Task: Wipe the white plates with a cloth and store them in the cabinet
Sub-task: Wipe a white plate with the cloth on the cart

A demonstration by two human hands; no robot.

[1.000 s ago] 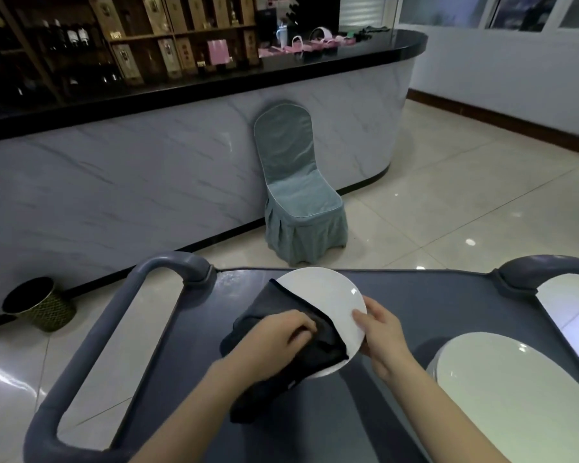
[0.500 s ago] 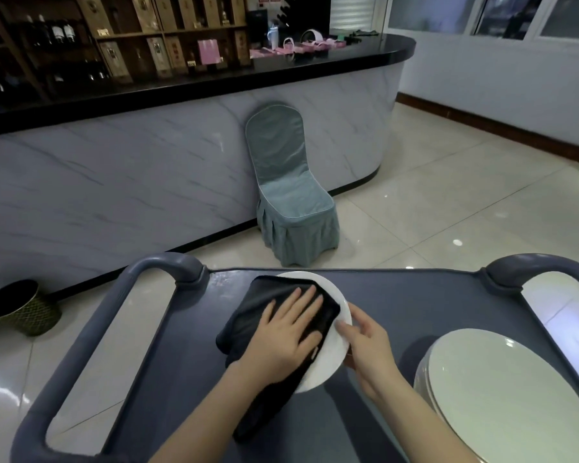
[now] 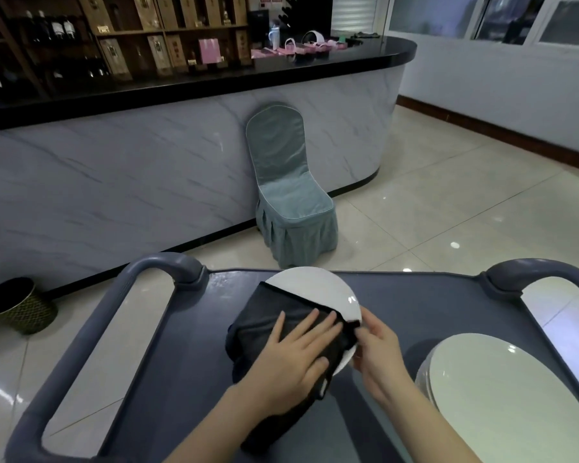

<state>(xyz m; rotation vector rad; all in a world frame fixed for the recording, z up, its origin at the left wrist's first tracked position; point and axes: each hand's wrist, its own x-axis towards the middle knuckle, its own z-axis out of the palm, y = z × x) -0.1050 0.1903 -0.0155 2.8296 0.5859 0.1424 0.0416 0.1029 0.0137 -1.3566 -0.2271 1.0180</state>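
A small white plate (image 3: 318, 285) lies on the grey cart top (image 3: 432, 305), with its near half under a dark cloth (image 3: 268, 315). My left hand (image 3: 295, 355) presses flat on the cloth with straight, spread fingers. My right hand (image 3: 378, 352) pinches the plate's right rim, with its fingers curled at the edge. At the lower right, a stack of larger white plates (image 3: 502, 402) sits on the cart beside my right forearm.
The cart has grey loop handles at the left (image 3: 161, 265) and right (image 3: 542, 272). Beyond it stand a covered teal chair (image 3: 291, 195) against a marble bar counter (image 3: 131, 182), and a dark wastebasket (image 3: 17, 305) on the tiled floor at left.
My left hand went from bunching the cloth to pressing it flat, then slid it towards the plate's right rim. More of the plate's far side shows now. My right hand kept its hold.
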